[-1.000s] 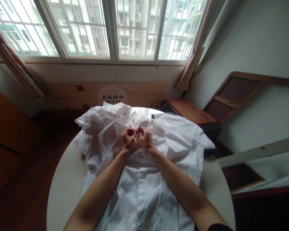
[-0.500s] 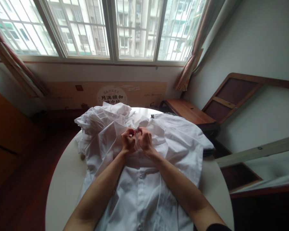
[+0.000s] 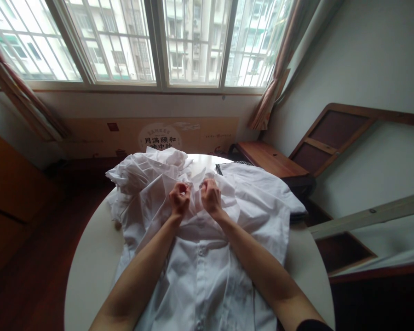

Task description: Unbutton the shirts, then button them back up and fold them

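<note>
A white button-up shirt (image 3: 202, 266) lies spread on the round white table, its button placket running down the middle towards me. At its collar end my left hand (image 3: 180, 198) pinches one edge of the fabric between thumb and fingers. My right hand (image 3: 210, 195) grips the opposite edge a short way to the right. Between the two hands the shirt front parts in a small V-shaped gap. Buttons show lower on the placket; any button at the fingertips is too small to make out.
Crumpled white cloth (image 3: 141, 172) is heaped at the back left of the table (image 3: 89, 271). A folded white garment with a dark striped edge (image 3: 258, 177) lies at the back right. Beyond stand a wooden bench (image 3: 272, 158), a cardboard box (image 3: 124, 135) and a barred window (image 3: 193, 46).
My hands, close together half a second ago, have moved apart, the left one to the left and the right one slightly right. The collar edges have separated between them.
</note>
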Demonstrator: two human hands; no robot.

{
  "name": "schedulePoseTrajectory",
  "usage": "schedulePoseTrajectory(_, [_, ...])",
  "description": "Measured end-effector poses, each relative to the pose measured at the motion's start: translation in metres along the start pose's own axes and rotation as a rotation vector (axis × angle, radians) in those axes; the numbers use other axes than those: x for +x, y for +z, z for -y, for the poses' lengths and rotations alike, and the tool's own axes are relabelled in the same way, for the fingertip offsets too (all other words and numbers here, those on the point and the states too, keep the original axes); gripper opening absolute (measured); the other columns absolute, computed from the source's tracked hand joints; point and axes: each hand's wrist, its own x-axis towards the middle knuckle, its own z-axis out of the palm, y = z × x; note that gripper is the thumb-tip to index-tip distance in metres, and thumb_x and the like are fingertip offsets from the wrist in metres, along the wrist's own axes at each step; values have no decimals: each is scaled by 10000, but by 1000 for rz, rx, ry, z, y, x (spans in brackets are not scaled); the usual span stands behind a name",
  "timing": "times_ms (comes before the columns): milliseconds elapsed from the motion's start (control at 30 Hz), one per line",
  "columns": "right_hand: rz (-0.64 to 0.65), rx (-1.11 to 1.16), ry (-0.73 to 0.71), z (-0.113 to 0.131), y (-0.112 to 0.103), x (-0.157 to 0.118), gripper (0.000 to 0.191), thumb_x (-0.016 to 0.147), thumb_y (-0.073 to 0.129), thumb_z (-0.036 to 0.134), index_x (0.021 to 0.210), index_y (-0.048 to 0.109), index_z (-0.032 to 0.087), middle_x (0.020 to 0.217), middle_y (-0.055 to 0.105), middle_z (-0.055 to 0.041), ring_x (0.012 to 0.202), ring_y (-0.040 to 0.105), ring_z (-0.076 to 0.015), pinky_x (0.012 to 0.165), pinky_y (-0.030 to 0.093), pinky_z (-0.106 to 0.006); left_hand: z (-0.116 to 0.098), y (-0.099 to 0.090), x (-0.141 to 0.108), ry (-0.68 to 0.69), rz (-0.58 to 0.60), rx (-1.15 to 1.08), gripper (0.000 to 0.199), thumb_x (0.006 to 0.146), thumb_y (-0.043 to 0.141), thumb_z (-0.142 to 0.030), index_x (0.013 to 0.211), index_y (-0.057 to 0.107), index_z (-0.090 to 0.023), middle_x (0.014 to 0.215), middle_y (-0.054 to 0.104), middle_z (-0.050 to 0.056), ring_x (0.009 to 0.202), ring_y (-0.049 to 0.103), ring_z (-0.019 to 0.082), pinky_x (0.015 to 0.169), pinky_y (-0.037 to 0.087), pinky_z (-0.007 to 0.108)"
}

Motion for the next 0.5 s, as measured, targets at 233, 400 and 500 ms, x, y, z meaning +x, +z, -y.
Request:
schedulePoseTrajectory(233, [14,864,475,-19,-6,25,140,802,543,333,807,514,196,662,606,13,582,587,-129,632,520,-292,4,-6,7,-53,-179,-17,125,787,583,-286,838,561,-174,740,613,25,680,585,145,689,452,259])
schedulePoseTrajectory(400, [-30,982,473,-12,-13,32,189,774,602,356,814,501,201,676,609,19,609,601,-130,672,534,-306,-9,0,-9,144,201,197,154,744,646,-336,770,646,-185,754,627,35,629,551,146,640,418,263])
schedulePoseTrajectory(500, [-5,946,405,-4,-15,37,179,776,593,342,825,496,200,694,601,22,614,598,-124,689,537,-309,-12,5,-9,92,278,159,116,740,636,-296,705,672,-191,731,654,35,587,543,137,610,412,259])
